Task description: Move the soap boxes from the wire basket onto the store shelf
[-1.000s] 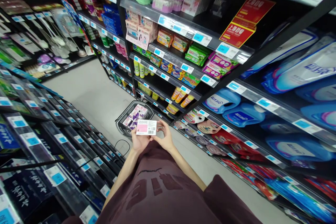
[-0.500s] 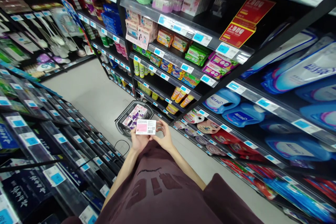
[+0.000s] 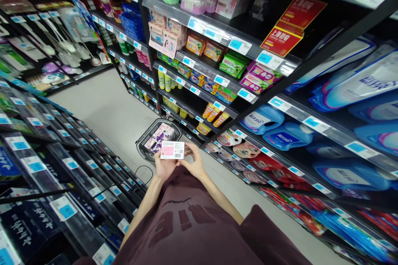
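A small white box [image 3: 172,150] with a pink panel and a barcode faces up in front of my body. My left hand [image 3: 165,169] is closed around its left and lower edge. At the box's right end, my right hand [image 3: 195,163] grips it with the thumb and fingers. Partly behind the box, a black shopping basket [image 3: 141,137] stands on the floor. Several pink, white and purple packs [image 3: 163,132] lie in it.
Shelves of boxed soaps [image 3: 231,65] and blue detergent jugs [image 3: 287,136] rise on my right. A slanted shelf with price tags [image 3: 65,208] runs close on my left. Ladles and other utensils [image 3: 62,41] hang at the far left. Grey floor [image 3: 99,97] lies between the shelves.
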Motion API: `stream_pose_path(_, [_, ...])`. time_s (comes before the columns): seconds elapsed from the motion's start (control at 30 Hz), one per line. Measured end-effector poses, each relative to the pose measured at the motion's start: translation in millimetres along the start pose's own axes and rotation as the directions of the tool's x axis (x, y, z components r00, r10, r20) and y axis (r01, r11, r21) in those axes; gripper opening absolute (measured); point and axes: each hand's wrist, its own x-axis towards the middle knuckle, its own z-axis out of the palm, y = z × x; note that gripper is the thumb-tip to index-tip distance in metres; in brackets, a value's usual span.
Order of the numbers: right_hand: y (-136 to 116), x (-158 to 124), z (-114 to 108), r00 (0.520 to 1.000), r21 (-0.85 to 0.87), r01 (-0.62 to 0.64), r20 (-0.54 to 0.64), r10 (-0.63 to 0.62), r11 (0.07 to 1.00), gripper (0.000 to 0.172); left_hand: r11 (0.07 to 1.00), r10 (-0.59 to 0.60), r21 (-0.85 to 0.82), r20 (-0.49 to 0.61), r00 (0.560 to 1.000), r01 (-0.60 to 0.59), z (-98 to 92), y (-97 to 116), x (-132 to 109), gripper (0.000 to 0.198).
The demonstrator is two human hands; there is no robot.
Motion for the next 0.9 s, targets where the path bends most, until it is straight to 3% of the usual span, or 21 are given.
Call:
stream_pose_path(0.2, [0.9,0.5,0.2,1.0,0.023,0.0,0.012,0.0,1.0,0.064,0.999,0.024,0.042,0.003,1.0,-0.024,-3.4,-2.8,1.5,0.06])
stream_pose_path(0.33, [6.0,3.2,-0.8,0.994,0.177,-0.104,0.037,0.099,0.979,0.077,0.963,0.12,0.241,0.014,0.993,-0.119,-15.7,-11.2,10.1,0.071])
stream_pose_path(0.4, [9.7,5.1,-2.5,0.98,0.269,-0.193,0.092,0.174,0.944,0.076,0.879,0.18,0.44,0.048,0.982,-0.183,-22.5,-14.3,14.6,0.075])
stream_pose_path(0.5, [12.7,6.7,-5.5,0.949,0.366,-0.312,0.17,0.267,0.876,0.075,0.662,0.259,0.7,0.121,0.958,-0.267,-26.9,-15.7,17.3,0.077])
stream_pose_path(0.67, [6.3,6.5,-5.1,0.942,0.467,-0.32,0.06,0.331,0.825,0.074,0.329,0.239,0.89,0.244,0.94,-0.315,-21.3,-16.1,13.7,0.089])
stream_pose_path(0.77, [0.1,9.3,-5.1,0.911,0.659,-0.336,0.045,0.411,0.673,0.071,0.276,0.215,0.889,0.314,0.925,-0.366,-18.8,-15.6,12.5,0.096])
stream_pose_path(0.9, [-5.4,14.9,-14.7,0.856,0.86,-0.403,0.234,0.46,0.312,0.075,0.274,0.23,0.832,0.431,0.873,-0.483,-13.3,-12.0,10.3,0.077])
